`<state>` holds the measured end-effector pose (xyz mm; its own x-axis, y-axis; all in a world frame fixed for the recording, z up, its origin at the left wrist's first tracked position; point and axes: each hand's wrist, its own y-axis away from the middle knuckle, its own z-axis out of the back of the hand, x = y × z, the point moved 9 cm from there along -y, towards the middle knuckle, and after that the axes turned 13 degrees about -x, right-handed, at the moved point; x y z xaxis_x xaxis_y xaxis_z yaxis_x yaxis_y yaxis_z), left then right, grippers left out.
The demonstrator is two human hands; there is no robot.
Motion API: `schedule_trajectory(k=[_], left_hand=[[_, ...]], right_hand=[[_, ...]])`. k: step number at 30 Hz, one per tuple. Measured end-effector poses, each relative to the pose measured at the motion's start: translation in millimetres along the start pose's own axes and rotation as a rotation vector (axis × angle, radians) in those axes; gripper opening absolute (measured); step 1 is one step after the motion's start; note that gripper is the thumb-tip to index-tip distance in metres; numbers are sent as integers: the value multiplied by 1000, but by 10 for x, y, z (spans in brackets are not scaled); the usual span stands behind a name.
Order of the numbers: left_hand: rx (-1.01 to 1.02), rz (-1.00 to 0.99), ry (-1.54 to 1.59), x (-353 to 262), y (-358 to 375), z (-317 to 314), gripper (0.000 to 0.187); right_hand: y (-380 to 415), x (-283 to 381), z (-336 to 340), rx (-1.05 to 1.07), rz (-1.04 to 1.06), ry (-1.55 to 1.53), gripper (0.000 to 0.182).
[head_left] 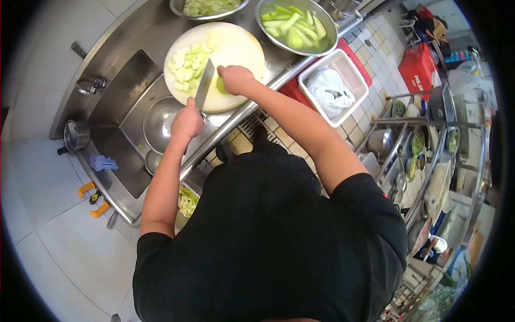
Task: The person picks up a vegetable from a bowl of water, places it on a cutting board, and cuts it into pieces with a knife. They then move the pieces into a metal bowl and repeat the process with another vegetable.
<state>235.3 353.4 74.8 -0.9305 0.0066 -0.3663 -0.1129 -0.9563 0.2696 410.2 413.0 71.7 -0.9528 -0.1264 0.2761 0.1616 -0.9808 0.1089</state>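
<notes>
My left hand [188, 121] is wrapped round the handle of a kitchen cleaver [204, 86], its blade upright over the round white chopping board [244, 51]. Close to the right of the blade, my right hand [236, 80] has its fingers closed on a green vegetable piece [220, 85], mostly hidden under them. Left of the blade lies a heap of chopped pale green vegetable [189, 64]. Beyond the board stands a steel bowl of long green vegetable wedges [300, 29]. Another steel bowl [208, 16] holds sliced pale green pieces at the top edge.
The board rests on a steel sink counter [150, 32]. A large steel bowl [158, 126] sits in the sink, below a tap [91, 85]. To the right, a white basket [333, 88] holds a white bag. A blue cloth [103, 162] lies on the left rim. Shelves with pans line the right.
</notes>
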Motion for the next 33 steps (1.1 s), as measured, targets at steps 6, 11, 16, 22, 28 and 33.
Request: schedule_trajectory(k=[6, 11, 16, 22, 28, 33], left_hand=[[-64, -18, -21, -63, 38, 122, 32], [-118, 28, -79, -195, 285, 188, 32], [-93, 62, -4, -69, 124, 69, 33], [-132, 118, -31, -195, 81, 37, 32], [-182, 122, -70, -341, 166, 175, 31], [-115, 125, -106, -268, 229, 83, 31]], right_hand=[[-29, 71, -18, -51, 127, 35, 32], [-64, 102, -7, -32, 350, 39, 28], [-95, 115, -23, -39, 385, 63, 25], [-95, 149, -82, -5, 357, 111, 29], [-144, 149, -91, -16, 491, 98, 26], [-173, 192, -66, -54, 488, 66, 23]])
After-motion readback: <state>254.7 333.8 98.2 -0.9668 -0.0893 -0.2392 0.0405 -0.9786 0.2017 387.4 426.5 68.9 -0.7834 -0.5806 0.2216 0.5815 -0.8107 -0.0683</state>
